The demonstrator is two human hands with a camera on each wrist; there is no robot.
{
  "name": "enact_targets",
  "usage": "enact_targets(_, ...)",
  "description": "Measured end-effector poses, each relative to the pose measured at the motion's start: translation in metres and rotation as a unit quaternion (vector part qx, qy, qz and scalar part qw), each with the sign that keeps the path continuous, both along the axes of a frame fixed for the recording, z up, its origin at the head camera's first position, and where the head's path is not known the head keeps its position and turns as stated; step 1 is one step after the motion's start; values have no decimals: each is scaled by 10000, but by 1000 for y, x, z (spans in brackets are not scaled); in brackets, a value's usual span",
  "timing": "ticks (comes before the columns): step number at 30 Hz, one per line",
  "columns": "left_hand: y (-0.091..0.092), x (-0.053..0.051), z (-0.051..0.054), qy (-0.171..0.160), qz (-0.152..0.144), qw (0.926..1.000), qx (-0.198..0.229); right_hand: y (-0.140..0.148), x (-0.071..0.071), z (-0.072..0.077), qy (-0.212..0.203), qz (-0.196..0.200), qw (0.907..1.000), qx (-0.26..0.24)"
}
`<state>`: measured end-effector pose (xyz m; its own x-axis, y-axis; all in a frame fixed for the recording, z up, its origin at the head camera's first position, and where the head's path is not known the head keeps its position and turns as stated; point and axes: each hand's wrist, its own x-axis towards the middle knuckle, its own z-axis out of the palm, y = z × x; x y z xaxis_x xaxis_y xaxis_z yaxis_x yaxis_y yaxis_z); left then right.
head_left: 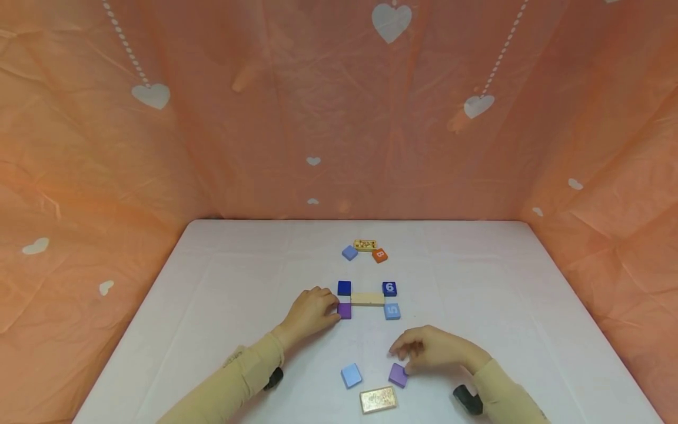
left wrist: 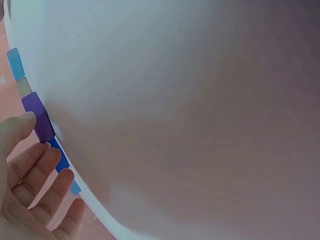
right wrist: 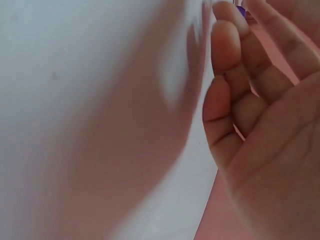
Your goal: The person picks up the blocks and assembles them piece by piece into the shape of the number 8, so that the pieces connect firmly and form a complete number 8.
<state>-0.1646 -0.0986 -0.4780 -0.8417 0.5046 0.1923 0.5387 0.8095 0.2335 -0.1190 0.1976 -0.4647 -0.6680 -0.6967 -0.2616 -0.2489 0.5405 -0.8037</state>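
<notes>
At the middle of the white table, my left hand point(head_left: 312, 311) has its thumb and index finger at the left side of a purple tile point(head_left: 344, 311); they pinch it in the left wrist view. A dark blue tile point(head_left: 344, 288) lies just beyond. A pale wooden block point(head_left: 368, 300) reaches right to a dark blue tile with a 6 point(head_left: 389, 288) and a light blue tile with a 5 point(head_left: 392, 311). Loosely bent, my right hand point(head_left: 431, 350) hovers by a lighter purple tile point(head_left: 398, 375). Its thumb tip overlaps that tile's right edge; contact is unclear.
Nearer me lie a light blue tile point(head_left: 351, 376) and a gold block point(head_left: 378, 400). At the back sit a periwinkle tile point(head_left: 349, 252), a patterned gold block point(head_left: 365, 245) and an orange tile point(head_left: 379, 255). Orange cloth point(head_left: 339, 118) with hearts surrounds the table point(head_left: 254, 259).
</notes>
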Motion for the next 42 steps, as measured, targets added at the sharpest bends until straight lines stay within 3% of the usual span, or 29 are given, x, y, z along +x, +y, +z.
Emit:
enact_targets(6,0,1,2,-42,10,10000,22,-2,3,1,-236,174,9996,64)
enact_targets(15,0,1,2,-47,4,10000,31,-2,2,-2,-3,402,9992,82)
enact_targets(24,0,0,1,-84,-5,10000,54,-1,-1,-3,106,106,9993,349)
enact_targets(34,0,0,2,7,-33,10000,61,-2,-3,0,194,-75,9993,303)
enact_targets(42,0,1,2,-34,-7,10000,41,-4,-8,1,589,-262,9967,498)
